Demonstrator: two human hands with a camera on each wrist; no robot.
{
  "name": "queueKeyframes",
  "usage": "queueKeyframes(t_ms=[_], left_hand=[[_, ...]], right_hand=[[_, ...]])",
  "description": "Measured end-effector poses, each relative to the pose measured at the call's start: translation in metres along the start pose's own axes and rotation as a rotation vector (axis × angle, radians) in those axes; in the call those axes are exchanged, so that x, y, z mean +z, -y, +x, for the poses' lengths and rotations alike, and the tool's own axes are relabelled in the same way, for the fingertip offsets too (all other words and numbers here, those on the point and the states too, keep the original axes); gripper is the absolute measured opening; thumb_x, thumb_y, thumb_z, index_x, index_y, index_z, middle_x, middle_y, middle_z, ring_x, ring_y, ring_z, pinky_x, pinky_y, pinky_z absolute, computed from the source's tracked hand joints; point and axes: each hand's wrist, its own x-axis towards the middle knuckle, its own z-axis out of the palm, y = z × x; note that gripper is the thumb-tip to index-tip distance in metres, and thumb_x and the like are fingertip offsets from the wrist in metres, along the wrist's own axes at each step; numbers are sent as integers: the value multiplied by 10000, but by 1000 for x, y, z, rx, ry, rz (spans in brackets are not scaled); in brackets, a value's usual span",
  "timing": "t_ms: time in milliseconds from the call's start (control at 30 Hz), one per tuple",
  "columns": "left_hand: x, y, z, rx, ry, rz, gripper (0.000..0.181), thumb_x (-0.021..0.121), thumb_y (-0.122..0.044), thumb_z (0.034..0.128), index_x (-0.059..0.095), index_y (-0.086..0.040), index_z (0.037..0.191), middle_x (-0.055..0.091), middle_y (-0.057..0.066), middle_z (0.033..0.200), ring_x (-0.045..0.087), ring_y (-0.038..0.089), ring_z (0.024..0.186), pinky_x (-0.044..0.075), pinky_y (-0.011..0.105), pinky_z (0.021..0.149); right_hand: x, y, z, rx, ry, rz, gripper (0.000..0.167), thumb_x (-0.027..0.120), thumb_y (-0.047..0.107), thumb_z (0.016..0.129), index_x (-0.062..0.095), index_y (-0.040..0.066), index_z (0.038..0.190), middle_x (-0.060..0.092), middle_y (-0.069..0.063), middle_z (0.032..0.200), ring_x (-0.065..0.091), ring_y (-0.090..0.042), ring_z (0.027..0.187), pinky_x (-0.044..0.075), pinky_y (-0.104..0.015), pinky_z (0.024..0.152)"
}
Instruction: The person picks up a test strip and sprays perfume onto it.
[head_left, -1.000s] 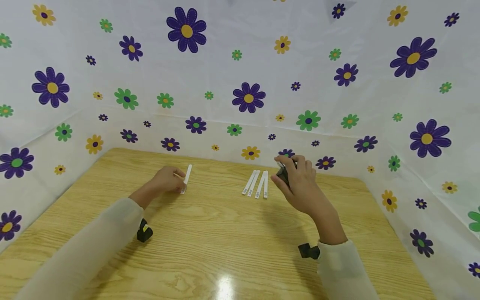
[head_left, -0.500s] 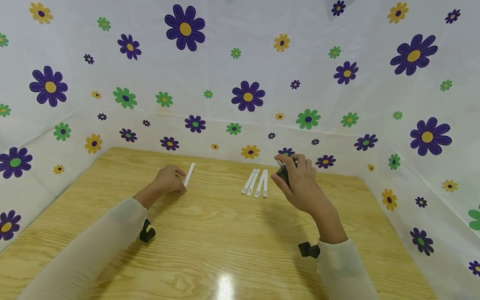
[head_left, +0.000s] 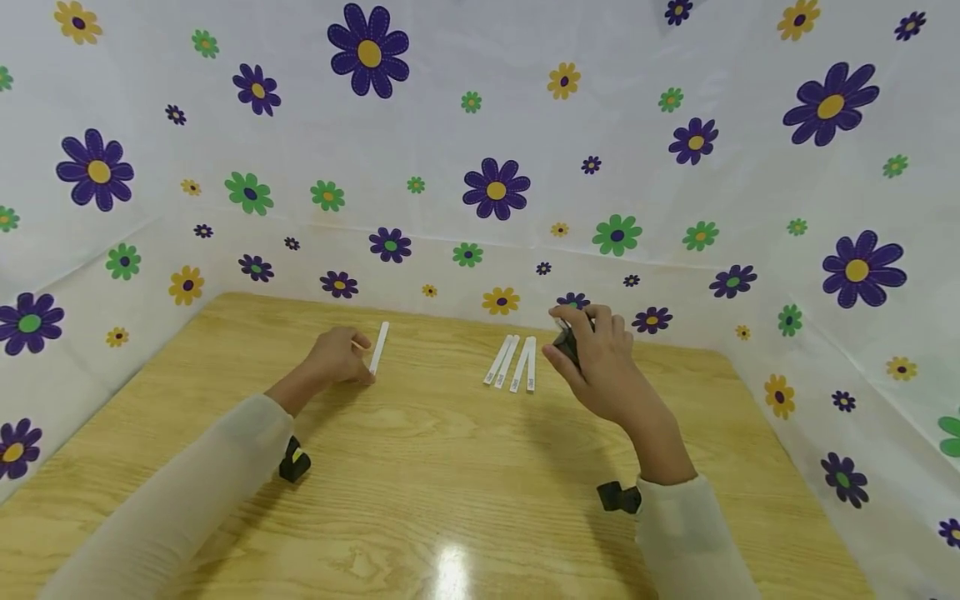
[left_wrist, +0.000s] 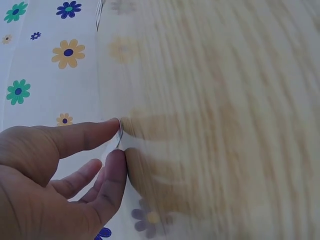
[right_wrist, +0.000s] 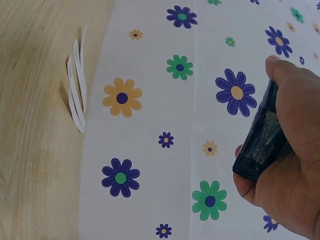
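Note:
A narrow white paper strip lies on the table at left. My left hand has thumb and index finger at its lower end. In the left wrist view the strip shows edge-on between those fingertips. My right hand is raised over the table's right part, gripping a dark glass bottle, apparently a perfume bottle, with a fingertip at its silvery top. The right wrist view shows the bottle tilted, much of it hidden by the palm. Several more paper strips with printed ends lie left of the right hand.
The wooden table ends against a white flower-printed sheet, which rises behind it and along both sides. Black devices sit at both wrists, the left and the right.
My left hand has shifted slightly to the right, and the strip at its fingers has moved a little right and away from me. The right hand and bottle stay nearly still.

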Motion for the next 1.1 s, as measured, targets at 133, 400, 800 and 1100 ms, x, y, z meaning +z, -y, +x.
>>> queueKeyframes(t_ms=[133, 400, 800, 1100], left_hand=[[-1, -3, -1, 32, 14, -1, 610, 879, -21, 711, 606, 50, 1252, 627, 264, 1239, 594, 395, 1132, 516, 470, 957], [-1, -6, -3, 14, 34, -24, 570, 819, 15, 723, 606, 51, 1251, 599, 272, 1250, 588, 386, 1096, 548, 420, 859], [2, -5, 0, -35, 48, -48, 625, 884, -68, 751, 577, 35, 1285, 610, 269, 1273, 609, 354, 1067, 544, 357, 770], [1, -6, 0, 0, 45, -42, 574, 741, 69, 742, 569, 58, 1290, 609, 268, 1196, 625, 320, 943, 558, 343, 698]], right_hand=[[-1, 0, 1, -2, 1, -4, 534, 602, 319, 1044, 355, 179, 1496, 355, -341, 1362, 354, -510, 1186, 321, -661, 926], [-1, -1, 1, 5, 2, -6, 536, 602, 331, 1043, 357, 186, 1497, 363, -327, 1354, 360, -496, 1181, 332, -650, 920], [-1, 0, 1, 0, 2, 2, 536, 605, 327, 1042, 357, 192, 1498, 361, -325, 1359, 355, -501, 1196, 322, -662, 931], [2, -2, 1, 1, 5, 0, 536, 603, 331, 1043, 359, 195, 1500, 362, -327, 1363, 357, -503, 1206, 324, -667, 931]])
